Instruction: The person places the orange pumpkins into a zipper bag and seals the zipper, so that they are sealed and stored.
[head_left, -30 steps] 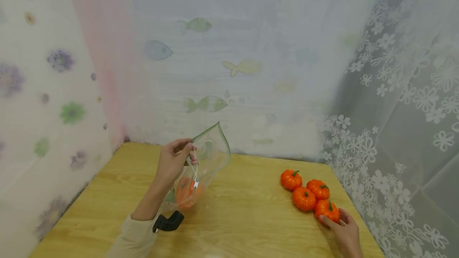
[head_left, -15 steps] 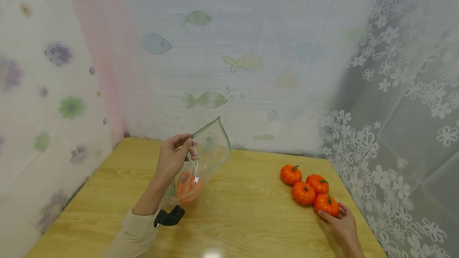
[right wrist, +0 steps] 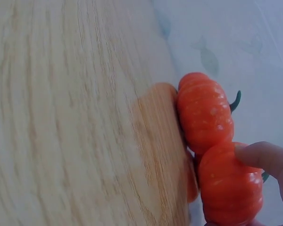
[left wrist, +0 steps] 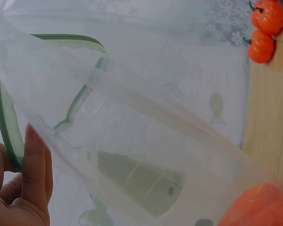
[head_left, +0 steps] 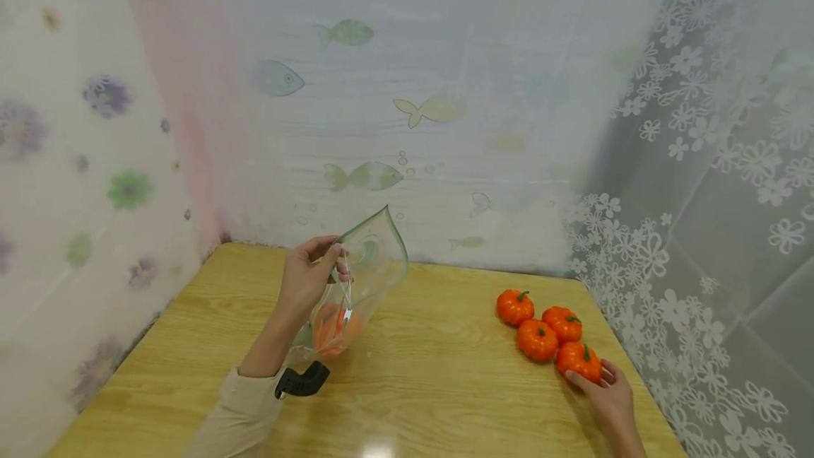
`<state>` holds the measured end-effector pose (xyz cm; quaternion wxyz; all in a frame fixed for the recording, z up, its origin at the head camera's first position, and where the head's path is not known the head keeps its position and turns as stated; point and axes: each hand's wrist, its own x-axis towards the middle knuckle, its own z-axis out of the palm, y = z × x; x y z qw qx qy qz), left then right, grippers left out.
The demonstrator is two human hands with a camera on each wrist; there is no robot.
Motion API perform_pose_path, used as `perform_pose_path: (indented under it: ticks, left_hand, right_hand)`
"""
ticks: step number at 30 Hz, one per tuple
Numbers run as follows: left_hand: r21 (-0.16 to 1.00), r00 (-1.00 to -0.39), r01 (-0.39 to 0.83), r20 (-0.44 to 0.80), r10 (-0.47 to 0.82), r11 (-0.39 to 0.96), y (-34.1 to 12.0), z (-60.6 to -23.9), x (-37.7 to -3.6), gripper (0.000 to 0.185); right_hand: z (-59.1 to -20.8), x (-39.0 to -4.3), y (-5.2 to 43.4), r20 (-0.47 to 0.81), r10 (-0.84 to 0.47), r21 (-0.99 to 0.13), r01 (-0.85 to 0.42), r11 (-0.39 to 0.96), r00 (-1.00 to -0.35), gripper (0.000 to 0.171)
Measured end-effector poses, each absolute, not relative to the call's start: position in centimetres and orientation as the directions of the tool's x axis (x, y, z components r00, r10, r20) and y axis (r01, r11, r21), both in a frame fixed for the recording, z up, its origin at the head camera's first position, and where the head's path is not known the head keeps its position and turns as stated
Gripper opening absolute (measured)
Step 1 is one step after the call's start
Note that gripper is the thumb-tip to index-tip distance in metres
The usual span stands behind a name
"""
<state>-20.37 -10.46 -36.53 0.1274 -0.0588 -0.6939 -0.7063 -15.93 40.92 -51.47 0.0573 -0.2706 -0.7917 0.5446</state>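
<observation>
Little moved: your right hand (head_left: 607, 396) still grips nearest small orange toy pumpkin (head_left: 579, 361), light, smooth, take its sides; left hand (head_left: 307, 281) pinches clear zip bag (head_left: 356, 288) open.

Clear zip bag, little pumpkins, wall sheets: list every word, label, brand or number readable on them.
None can be read.
Clear zip bag: no print shows.
Pumpkins: plain orange, no labels.
Wall sheets: only fish and flower drawings, no letters.
Black wrist mount: no marking can be made out.
</observation>
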Motion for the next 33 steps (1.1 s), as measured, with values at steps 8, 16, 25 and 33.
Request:
perform_pose_path:
  ticks: [8, 16, 25, 33]
  left_hand:
    - [0.968, -0.963, 0.249, 0.248, -0.102, -0.002, -10.1, -36.6, -19.9, 0.029]
    - [0.972, -0.966, 0.236, 0.235, -0.108, 0.001, -10.1, -36.5, -19.9, 0.027]
    - [0.973, -0.967, 0.231, 0.23, -0.106, 0.003, -10.0, -36.3, -19.7, 0.028]
    - [0.972, -0.967, 0.233, 0.232, -0.102, 0.0, -10.2, -36.4, -19.8, 0.028]
  right_hand:
    - [-50.9, -15.2, 40.5, -0.145, 0.524, -0.928, 0.299, 0.223, -0.84, 0.108]
    - [-50.3, -14.7, 39.4, -0.068, 0.573, -0.966, 0.197, 0.167, -0.817, 0.102]
    - [-50.5, -14.5, 38.2, -0.009, 0.631, -0.994, 0.073, 0.076, -0.776, 0.096]
    - [-50.8, -14.7, 36.6, 0.108, 0.636, -0.994, -0.09, 0.06, -0.764, 0.084]
